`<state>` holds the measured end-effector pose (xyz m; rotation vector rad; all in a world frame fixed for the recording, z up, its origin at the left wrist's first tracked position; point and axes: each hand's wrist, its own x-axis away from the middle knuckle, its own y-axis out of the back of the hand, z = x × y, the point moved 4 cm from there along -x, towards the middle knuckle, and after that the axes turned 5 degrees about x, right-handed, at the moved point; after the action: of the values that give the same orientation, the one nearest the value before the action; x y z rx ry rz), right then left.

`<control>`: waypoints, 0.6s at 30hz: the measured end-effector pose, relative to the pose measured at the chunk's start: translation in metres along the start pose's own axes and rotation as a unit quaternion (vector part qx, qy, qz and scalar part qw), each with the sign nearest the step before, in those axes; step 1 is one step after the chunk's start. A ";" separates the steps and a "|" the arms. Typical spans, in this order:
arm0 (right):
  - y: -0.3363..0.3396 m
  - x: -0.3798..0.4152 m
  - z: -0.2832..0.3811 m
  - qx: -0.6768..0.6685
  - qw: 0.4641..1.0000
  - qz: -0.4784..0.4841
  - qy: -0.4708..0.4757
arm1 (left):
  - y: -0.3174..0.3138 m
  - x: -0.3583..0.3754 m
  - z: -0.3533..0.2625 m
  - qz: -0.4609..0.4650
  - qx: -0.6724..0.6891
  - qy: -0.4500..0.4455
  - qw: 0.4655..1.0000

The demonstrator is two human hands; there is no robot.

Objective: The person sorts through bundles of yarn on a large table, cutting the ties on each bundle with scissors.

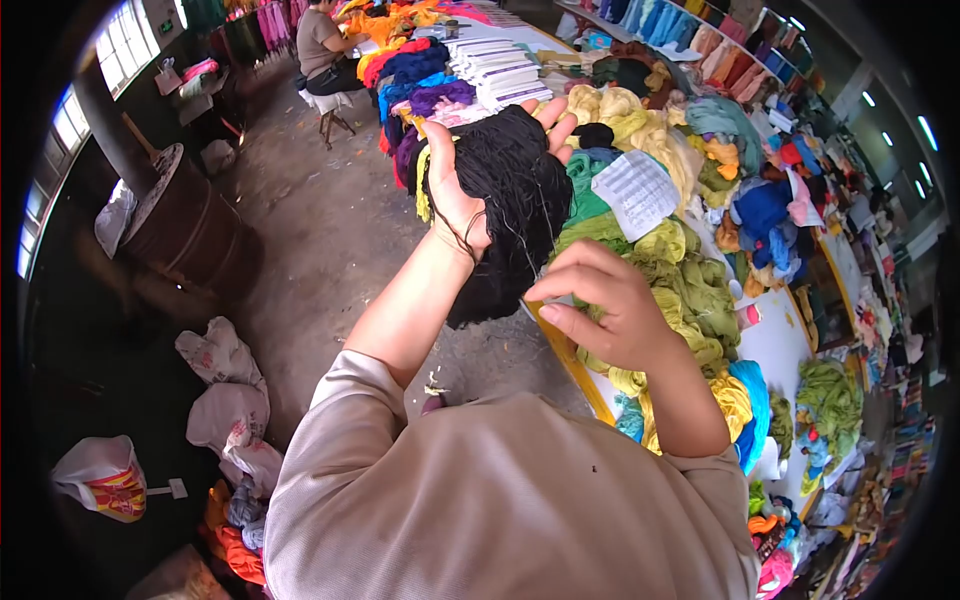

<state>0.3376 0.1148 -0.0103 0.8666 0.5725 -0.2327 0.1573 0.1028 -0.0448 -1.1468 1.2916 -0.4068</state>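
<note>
A skein of black yarn (515,190) lies across my left hand (460,205), which is turned palm up. My left thumb stands on one side of the yarn and the fingertips show on the other. The yarn hangs below the wrist, and loose black strands trail over the palm. To the right of the hanging yarn is my right hand (610,305), with curled fingers and the thumb tip close to the index fingertip. Whether a thin thread is between them is too fine to make out.
Green yarn skeins (690,290) and a written paper sheet (637,193) lie on the table at right. White bundles (500,70) are stacked farther back. A person (325,50) sits at the far left. A rusty drum (195,225) and white sacks (230,400) stand on the left.
</note>
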 end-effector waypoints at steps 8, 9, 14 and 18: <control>-0.007 -0.005 0.016 0.029 0.998 -0.004 0.064 | -0.003 0.002 0.004 0.007 -0.005 0.013 1.000; -0.008 -0.005 0.018 0.032 0.995 -0.013 0.094 | -0.003 0.003 0.006 0.007 -0.001 0.021 1.000; -0.008 0.000 0.018 0.043 0.994 -0.002 0.099 | 0.000 0.003 0.012 0.012 0.015 0.041 0.999; -0.001 0.009 0.011 0.038 0.998 -0.021 0.037 | 0.003 0.003 0.013 -0.008 -0.001 0.040 0.999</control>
<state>0.3489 0.1061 -0.0100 0.9395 0.6544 -0.2624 0.1690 0.1079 -0.0509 -1.1517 1.3534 -0.4671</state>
